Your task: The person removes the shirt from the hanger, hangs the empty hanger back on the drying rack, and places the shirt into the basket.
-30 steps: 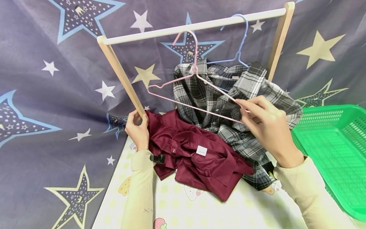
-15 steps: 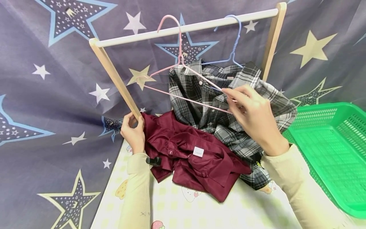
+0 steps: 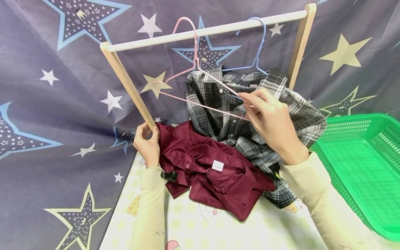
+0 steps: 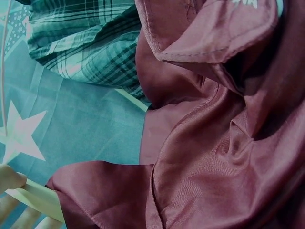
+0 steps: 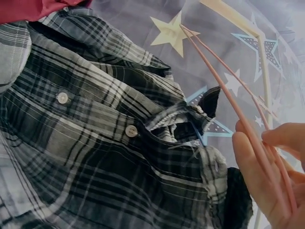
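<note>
In the head view my right hand (image 3: 272, 121) pinches the right end of a pink clothes hanger (image 3: 218, 82). The hanger's hook straddles the white rail (image 3: 147, 41), its tip hidden behind it. My left hand (image 3: 148, 144) grips the foot of the rack's left wooden post (image 3: 127, 85), beside a crumpled burgundy shirt (image 3: 200, 159) on the table. Behind the right hand, a grey plaid shirt (image 3: 203, 107) is on a blue hanger (image 3: 258, 52) hooked over the rail. The right wrist view shows thumb and fingers around the pink wires (image 5: 225, 90).
A green plastic basket (image 3: 347, 119) stands to the right of the rack. The patterned tablecloth (image 3: 187, 227) shows in front of the burgundy shirt. Close behind the rack hangs a dark curtain (image 3: 84, 86) with stars.
My right hand has carried the pink hanger left and up, and its hook has gone from below the rail to over it. The left hand keeps its grip on the post.
</note>
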### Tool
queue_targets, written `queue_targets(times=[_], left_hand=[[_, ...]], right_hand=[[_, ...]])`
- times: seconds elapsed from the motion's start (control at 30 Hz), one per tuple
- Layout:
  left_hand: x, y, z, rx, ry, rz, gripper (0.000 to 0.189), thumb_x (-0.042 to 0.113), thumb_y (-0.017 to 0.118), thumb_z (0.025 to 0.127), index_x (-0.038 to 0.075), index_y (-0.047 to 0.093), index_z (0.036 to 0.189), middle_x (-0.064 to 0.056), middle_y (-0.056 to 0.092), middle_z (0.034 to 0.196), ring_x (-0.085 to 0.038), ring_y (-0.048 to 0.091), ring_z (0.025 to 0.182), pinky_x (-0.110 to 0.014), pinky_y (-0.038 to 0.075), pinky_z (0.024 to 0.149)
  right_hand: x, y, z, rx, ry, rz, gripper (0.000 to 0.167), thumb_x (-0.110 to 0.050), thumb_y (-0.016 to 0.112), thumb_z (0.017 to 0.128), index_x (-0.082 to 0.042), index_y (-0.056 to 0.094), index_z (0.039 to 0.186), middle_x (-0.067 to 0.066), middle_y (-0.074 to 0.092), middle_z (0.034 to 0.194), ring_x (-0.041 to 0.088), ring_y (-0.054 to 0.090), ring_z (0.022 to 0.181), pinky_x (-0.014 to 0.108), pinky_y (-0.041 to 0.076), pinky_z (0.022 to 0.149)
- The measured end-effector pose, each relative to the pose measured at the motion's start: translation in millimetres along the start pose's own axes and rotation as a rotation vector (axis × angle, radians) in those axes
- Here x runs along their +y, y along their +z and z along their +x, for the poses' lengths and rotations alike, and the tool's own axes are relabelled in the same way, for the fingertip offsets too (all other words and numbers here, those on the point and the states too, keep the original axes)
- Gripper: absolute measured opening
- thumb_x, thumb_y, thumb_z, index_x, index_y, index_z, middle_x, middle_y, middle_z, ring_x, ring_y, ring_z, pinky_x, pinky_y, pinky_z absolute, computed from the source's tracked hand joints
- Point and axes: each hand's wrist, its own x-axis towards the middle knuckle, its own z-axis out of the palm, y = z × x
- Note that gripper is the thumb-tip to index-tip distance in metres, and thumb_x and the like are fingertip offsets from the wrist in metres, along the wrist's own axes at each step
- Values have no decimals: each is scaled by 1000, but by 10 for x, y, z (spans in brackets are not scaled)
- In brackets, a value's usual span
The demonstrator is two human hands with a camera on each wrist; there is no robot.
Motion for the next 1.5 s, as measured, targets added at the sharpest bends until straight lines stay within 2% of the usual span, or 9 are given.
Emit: queue_targets(times=[0.37,0.57,0.73,0.8,0.93,1.1,1.23,1.43,1.5], left_hand=[[6,13,-4,-12,-8,-13,20,3,75,83,9,75,103,-5,76,97,-21,72,89,-39,54,85],[-24,24,11,1,-23,-30,21,0,74,83,6,75,104,-10,75,98,-24,72,90,-15,51,66],[-35,6,9,-8,-22,-10,21,3,75,83,9,75,104,-6,75,98,-21,72,90,-30,55,76],[-37,1,10,-10,-19,4,21,5,74,84,11,75,104,-6,75,98,-19,72,90,-34,55,79],[-29,4,11,-14,-15,13,21,5,74,84,12,75,104,-4,76,98,-17,72,89,-27,56,75],[-20,5,10,-14,-24,-5,22,4,74,84,11,75,104,-6,76,99,-18,72,90,-24,55,72],[-18,1,8,-6,-34,-18,23,2,75,84,8,75,106,-8,75,99,-21,72,91,-29,55,74],[-4,15,3,-1,-37,-28,24,-4,71,84,-1,72,108,-18,74,102,-33,71,95,-19,51,68],[-3,16,-1,0,-40,-22,24,-5,71,84,-1,72,108,-18,74,102,-33,71,94,-17,51,68]], right_hand=[[69,76,-98,-43,-2,-17,30,-3,67,92,-8,69,122,9,66,94,14,57,62,28,45,50],[51,65,-83,-70,37,-14,30,-4,67,92,-8,69,121,10,66,101,20,68,79,35,55,63],[14,40,-80,-73,40,-36,30,-5,67,91,-8,69,120,10,64,106,22,65,84,40,53,72],[-9,27,-79,-72,25,-30,28,-5,68,91,-6,69,118,11,64,108,25,62,89,41,51,79],[-63,4,-78,-66,-26,-15,22,-4,68,89,-2,69,112,14,62,110,30,55,97,42,46,88],[-119,8,-108,-70,-87,-11,22,-4,67,88,-2,69,110,14,62,111,32,52,100,40,44,91],[-147,34,-152,-86,-148,-11,24,-4,67,88,-2,69,111,14,63,112,32,54,103,39,45,95],[-175,129,-218,-113,-217,13,27,-4,69,86,-3,69,113,12,63,113,30,57,108,38,49,96],[-179,171,-246,-136,-226,20,29,-5,69,86,-3,69,114,12,63,113,28,57,109,38,50,96]])
